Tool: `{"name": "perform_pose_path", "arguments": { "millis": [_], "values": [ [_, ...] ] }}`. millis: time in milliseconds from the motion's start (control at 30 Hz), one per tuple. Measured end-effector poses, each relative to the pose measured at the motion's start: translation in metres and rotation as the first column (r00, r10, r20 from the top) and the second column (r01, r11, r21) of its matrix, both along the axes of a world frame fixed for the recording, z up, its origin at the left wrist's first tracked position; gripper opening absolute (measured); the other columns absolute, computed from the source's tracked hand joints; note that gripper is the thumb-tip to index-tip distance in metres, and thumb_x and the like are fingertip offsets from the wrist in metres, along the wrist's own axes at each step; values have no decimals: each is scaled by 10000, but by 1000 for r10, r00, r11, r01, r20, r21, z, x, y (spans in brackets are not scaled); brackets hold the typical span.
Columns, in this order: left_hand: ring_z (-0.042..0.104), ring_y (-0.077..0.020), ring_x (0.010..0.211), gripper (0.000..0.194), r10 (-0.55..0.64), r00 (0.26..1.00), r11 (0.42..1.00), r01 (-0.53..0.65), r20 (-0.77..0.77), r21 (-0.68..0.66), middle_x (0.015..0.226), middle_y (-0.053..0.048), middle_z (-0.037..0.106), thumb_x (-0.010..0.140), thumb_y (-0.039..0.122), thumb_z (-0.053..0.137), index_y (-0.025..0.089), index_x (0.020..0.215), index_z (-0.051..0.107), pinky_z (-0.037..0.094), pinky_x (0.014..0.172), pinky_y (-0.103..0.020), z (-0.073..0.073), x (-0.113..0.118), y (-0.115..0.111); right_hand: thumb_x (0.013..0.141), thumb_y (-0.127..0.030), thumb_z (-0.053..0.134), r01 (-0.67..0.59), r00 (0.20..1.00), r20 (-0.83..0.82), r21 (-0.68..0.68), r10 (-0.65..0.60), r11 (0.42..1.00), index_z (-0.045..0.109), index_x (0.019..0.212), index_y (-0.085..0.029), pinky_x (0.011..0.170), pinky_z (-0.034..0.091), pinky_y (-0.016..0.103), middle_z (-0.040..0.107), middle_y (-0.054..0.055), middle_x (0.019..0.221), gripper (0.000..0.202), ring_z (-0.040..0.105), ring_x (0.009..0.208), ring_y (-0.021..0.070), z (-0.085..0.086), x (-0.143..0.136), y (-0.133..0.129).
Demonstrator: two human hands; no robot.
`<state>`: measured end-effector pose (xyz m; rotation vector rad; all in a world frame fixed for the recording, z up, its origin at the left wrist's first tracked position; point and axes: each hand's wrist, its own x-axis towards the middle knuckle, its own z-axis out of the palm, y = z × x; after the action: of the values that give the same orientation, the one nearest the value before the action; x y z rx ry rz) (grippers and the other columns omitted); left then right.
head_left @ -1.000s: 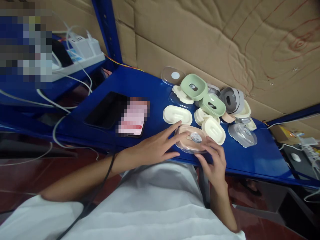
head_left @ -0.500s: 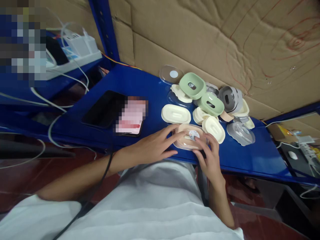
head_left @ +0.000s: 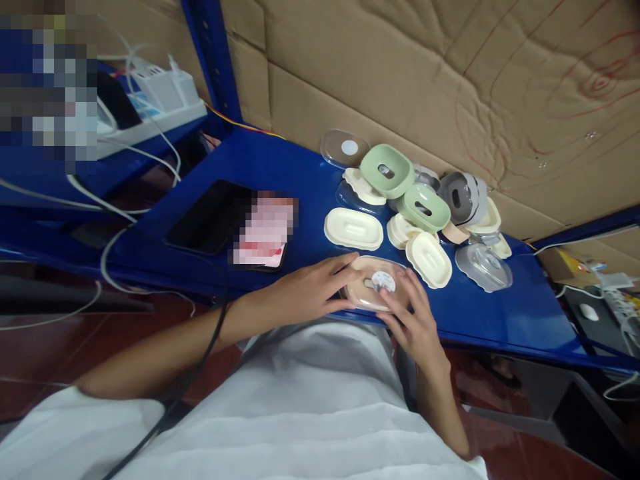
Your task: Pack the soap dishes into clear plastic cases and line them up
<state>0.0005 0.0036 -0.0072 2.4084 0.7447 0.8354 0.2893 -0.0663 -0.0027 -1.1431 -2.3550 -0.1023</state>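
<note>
A peach soap dish with a clear lid and a round white sticker (head_left: 376,283) lies at the near edge of the blue shelf (head_left: 280,167). My left hand (head_left: 305,290) rests on its left side with fingers spread over the rim. My right hand (head_left: 415,320) presses on its right side, fingertips on the lid. Both hands grip the dish between them.
Behind the dish lies a pile of cream (head_left: 354,229), green (head_left: 387,171) and grey (head_left: 459,195) soap dishes and clear lids (head_left: 484,267). A dark phone (head_left: 210,217) lies to the left. A white power strip (head_left: 150,123) with cables sits far left. Cardboard (head_left: 425,67) lines the back.
Both hands drew the peach dish a little toward me and closed tighter around it. The right hand's fingers now lie over the lid.
</note>
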Motion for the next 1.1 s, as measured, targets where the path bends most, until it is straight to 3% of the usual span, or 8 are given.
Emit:
{"name": "perform_pose_path", "arguments": {
  "millis": [200, 367, 500, 667, 767, 933, 1033, 1100],
  "values": [
    [579, -275, 1467, 469, 3, 1000, 1000, -4, 30, 21, 1583, -119, 562, 1061, 407, 654, 281, 1499, 545, 496, 1219, -436, 2, 1, 1, 1034, -350, 697, 108, 991, -62, -132, -117, 985, 386, 1686, -381, 1256, 442, 617, 305, 112, 1774, 723, 355, 1621, 363, 4, -1, 3],
    [659, -294, 1343, 518, 28, 1000, 999, -28, 2, -30, 1480, -126, 600, 1023, 491, 694, 259, 1465, 559, 557, 1138, -452, 4, 1, 0, 999, -418, 743, 98, 989, -92, -185, -117, 978, 486, 1628, -397, 1254, 452, 582, 411, 119, 1676, 679, 433, 1575, 352, 7, 2, 4],
    [648, -295, 1358, 530, 21, 1000, 998, -22, -12, -63, 1493, -117, 593, 1015, 482, 708, 268, 1476, 555, 552, 1145, -450, 3, -1, -1, 963, -452, 782, 93, 986, -114, -214, -119, 972, 504, 1617, -392, 1261, 448, 571, 394, 121, 1666, 713, 424, 1579, 355, 4, 3, 7],
    [522, -351, 1498, 619, -1, 1000, 992, 4, -23, 127, 1624, -167, 499, 1022, 490, 697, 269, 1564, 497, 480, 1225, -535, 4, -1, 0, 953, -428, 797, 107, 985, -113, -199, -132, 974, 521, 1606, -401, 1239, 481, 563, 416, 110, 1678, 710, 470, 1548, 355, 6, 13, -7],
    [417, -411, 1568, 573, 84, 994, 958, -61, -71, 279, 1671, -216, 435, 1040, 411, 668, 230, 1562, 517, 329, 1287, -669, 6, 1, 1, 944, -426, 808, 195, 971, -95, -210, -219, 958, 552, 1582, -395, 1195, 528, 540, 446, 109, 1662, 689, 513, 1513, 355, 10, 39, -36],
    [448, -437, 1531, 573, 290, 943, 931, -238, -165, 276, 1622, -231, 494, 1052, 390, 605, 206, 1582, 487, 242, 1253, -786, 2, 4, 3, 938, -504, 791, 497, 846, -127, -163, -518, 852, 622, 1520, -360, 1179, 514, 567, 502, 121, 1617, 623, 556, 1465, 376, 7, 118, -84],
    [532, -414, 1440, 554, 297, 936, 931, -240, -190, 275, 1523, -222, 577, 1057, 410, 582, 170, 1552, 509, 274, 1251, -760, -2, 4, 3, 904, -653, 760, 694, 706, -150, -48, -692, 719, 653, 1496, -305, 1180, 482, 606, 538, 160, 1565, 695, 557, 1442, 413, 1, 169, -86],
    [564, -404, 1382, 547, 294, 937, 927, -233, -188, 293, 1464, -216, 605, 1053, 407, 580, 148, 1533, 525, 319, 1243, -730, -2, 4, 4, 886, -725, 731, 742, 661, -159, 0, -733, 670, 671, 1479, -266, 1177, 472, 611, 543, 185, 1549, 752, 548, 1441, 427, -1, 191, -74]
  ]
}}
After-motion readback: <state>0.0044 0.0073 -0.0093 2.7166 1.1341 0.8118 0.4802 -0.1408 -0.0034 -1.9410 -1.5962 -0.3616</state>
